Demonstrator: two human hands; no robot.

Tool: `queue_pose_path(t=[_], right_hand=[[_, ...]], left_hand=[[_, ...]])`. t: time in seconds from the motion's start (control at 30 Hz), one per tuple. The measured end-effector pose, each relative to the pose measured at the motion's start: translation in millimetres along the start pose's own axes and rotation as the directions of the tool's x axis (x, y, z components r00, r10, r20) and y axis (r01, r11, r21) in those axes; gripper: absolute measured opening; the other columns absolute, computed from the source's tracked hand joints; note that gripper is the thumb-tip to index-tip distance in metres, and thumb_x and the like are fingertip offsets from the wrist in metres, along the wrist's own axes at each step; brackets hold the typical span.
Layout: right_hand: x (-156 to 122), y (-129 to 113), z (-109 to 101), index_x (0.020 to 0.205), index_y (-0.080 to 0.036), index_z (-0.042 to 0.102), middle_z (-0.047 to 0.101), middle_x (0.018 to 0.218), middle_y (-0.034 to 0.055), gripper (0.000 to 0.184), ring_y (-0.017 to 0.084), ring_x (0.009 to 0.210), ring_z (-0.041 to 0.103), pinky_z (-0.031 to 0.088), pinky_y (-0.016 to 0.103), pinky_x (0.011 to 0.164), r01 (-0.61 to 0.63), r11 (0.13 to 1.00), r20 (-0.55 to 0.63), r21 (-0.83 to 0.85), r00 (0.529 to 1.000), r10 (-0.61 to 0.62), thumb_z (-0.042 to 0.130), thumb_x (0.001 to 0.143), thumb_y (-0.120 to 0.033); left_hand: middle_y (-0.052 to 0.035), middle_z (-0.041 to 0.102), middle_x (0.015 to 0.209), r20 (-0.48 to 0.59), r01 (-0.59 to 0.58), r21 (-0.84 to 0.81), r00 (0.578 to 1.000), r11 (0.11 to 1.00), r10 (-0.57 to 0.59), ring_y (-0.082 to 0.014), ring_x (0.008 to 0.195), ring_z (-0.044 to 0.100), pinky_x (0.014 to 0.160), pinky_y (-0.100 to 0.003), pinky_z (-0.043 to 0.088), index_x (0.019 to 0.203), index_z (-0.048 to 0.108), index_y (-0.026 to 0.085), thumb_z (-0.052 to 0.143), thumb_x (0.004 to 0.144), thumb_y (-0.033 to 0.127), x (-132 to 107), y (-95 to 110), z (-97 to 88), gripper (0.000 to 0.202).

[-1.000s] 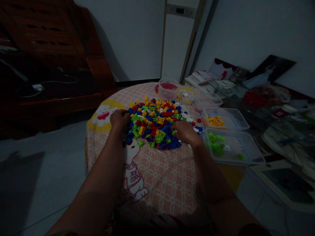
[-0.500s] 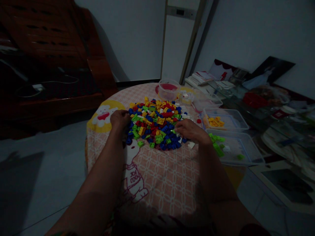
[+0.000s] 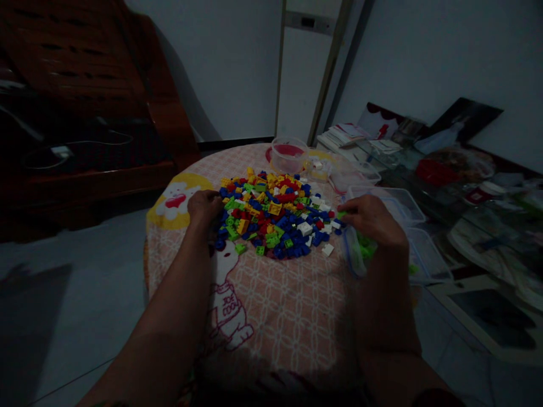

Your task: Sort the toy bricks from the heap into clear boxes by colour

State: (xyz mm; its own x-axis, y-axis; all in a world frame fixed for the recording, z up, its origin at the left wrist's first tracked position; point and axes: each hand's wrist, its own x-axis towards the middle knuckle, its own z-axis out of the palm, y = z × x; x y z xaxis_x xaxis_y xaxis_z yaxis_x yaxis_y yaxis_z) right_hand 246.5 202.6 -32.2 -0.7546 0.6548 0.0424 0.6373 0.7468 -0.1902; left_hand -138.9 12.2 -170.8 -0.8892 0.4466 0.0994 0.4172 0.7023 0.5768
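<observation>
A spread-out heap of toy building bricks (image 3: 275,209) in blue, yellow, green, red and white lies on the cloth-covered round table (image 3: 288,305). At the heap's left edge rests my left hand (image 3: 205,207), its fingers closed together; what they hold, if anything, is hidden. My right hand (image 3: 370,217) is raised over the near edge of the clear plastic boxes, right of the heap, with a green brick (image 3: 341,215) pinched at its fingertips. Below that hand, green bricks (image 3: 365,246) lie in the nearer box (image 3: 432,254), partly covered by the hand and wrist.
Behind the nearer box stands another clear box (image 3: 407,204). A round clear tub (image 3: 290,155) is at the table's back. Papers (image 3: 345,134) and a red item (image 3: 436,172) crowd the glass-topped surface to the right. A wooden bench (image 3: 161,130) stands left.
My right hand has moved right, from the heap to the clear boxes, carrying a green brick. White bricks it covered before are visible. My left hand stays at the heap's left edge.
</observation>
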Motion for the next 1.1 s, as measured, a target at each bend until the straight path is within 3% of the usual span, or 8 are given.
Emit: queue_pose_path(t=[0.1,0.2,0.27,0.53,0.67,0.77,0.87,1.1], right_hand=[[-12.4,19.8,-9.7,0.103,-0.023,0.092,0.088,0.102,0.0106,0.027,0.028,0.097,0.081,0.057,0.034,0.083,-0.174,0.971,-0.023,-0.165,0.985,0.173,0.073,0.087,-0.015],[-22.8,33.5,-15.2,0.115,-0.023,0.091,0.087,0.118,0.0139,0.032,0.033,0.108,0.081,0.058,0.039,0.085,-0.372,0.898,-0.093,-0.236,0.928,0.360,0.074,0.088,-0.015],[-26.0,35.2,-17.1,0.122,-0.021,0.089,0.086,0.122,0.0160,0.035,0.035,0.110,0.080,0.058,0.041,0.086,-0.403,0.888,-0.147,-0.220,0.914,0.378,0.075,0.090,-0.018],[-5.6,-10.1,-1.0,0.111,-0.021,0.088,0.085,0.109,0.0126,0.026,0.028,0.104,0.075,0.052,0.036,0.092,0.001,1.000,-0.129,-0.023,0.992,-0.004,0.064,0.102,-0.025],[12.4,-47.1,34.0,0.121,-0.019,0.086,0.082,0.120,0.0142,0.028,0.028,0.112,0.072,0.051,0.038,0.101,0.222,0.973,-0.120,0.065,0.970,-0.214,0.063,0.103,-0.019],[22.1,-72.8,60.9,0.114,-0.020,0.086,0.080,0.124,0.0133,0.025,0.027,0.118,0.071,0.050,0.037,0.104,0.349,0.932,-0.095,0.099,0.935,-0.340,0.065,0.102,-0.014],[25.4,-94.8,77.2,0.109,-0.020,0.086,0.081,0.120,0.0132,0.023,0.027,0.117,0.072,0.051,0.035,0.101,0.356,0.934,0.019,0.032,0.934,-0.357,0.064,0.105,-0.015],[21.4,-128.4,82.8,0.122,-0.017,0.083,0.083,0.126,0.0198,0.031,0.031,0.120,0.077,0.053,0.033,0.089,0.237,0.953,0.266,-0.190,0.947,-0.182,0.055,0.110,-0.021]], left_hand=[[-0.0145,0.083,0.130,0.003,0.003,0.011,1.000,1.000,-0.004,-0.0349,0.126,0.075,0.107,-0.041,0.056,0.131,0.085,0.018,0.062,0.090,0.030,1.7,-0.7,1.0,0.048],[-0.0131,0.084,0.129,0.002,0.003,0.027,1.000,1.000,-0.003,-0.0344,0.126,0.074,0.106,-0.039,0.057,0.128,0.086,0.019,0.063,0.089,0.029,2.4,-0.5,0.7,0.047],[-0.0123,0.085,0.125,0.000,0.005,0.030,1.000,1.000,-0.005,-0.0345,0.124,0.075,0.104,-0.039,0.058,0.126,0.087,0.020,0.063,0.087,0.029,1.9,-0.5,0.0,0.046],[-0.0123,0.085,0.119,-0.029,-0.006,-0.001,1.000,1.000,0.006,-0.0344,0.118,0.076,0.102,-0.039,0.059,0.123,0.087,0.021,0.064,0.083,0.030,0.8,-4.0,2.5,0.047],[-0.0117,0.086,0.120,-0.015,0.011,-0.026,1.000,1.000,-0.012,-0.0339,0.117,0.076,0.101,-0.039,0.059,0.126,0.086,0.020,0.064,0.084,0.030,2.9,-4.2,4.1,0.049],[-0.0119,0.085,0.123,-0.016,0.019,-0.010,1.000,1.000,-0.019,-0.0337,0.118,0.076,0.103,-0.039,0.058,0.127,0.086,0.020,0.063,0.085,0.031,2.1,-1.7,2.8,0.049],[-0.0121,0.084,0.124,-0.011,0.019,-0.004,1.000,1.000,-0.019,-0.0344,0.120,0.075,0.105,-0.041,0.058,0.127,0.086,0.020,0.062,0.085,0.031,0.3,0.8,1.2,0.049],[-0.0127,0.084,0.125,-0.011,0.008,0.004,1.000,1.000,-0.008,-0.0335,0.122,0.074,0.105,-0.040,0.056,0.128,0.085,0.019,0.062,0.088,0.031,0.2,0.4,1.5,0.048]])
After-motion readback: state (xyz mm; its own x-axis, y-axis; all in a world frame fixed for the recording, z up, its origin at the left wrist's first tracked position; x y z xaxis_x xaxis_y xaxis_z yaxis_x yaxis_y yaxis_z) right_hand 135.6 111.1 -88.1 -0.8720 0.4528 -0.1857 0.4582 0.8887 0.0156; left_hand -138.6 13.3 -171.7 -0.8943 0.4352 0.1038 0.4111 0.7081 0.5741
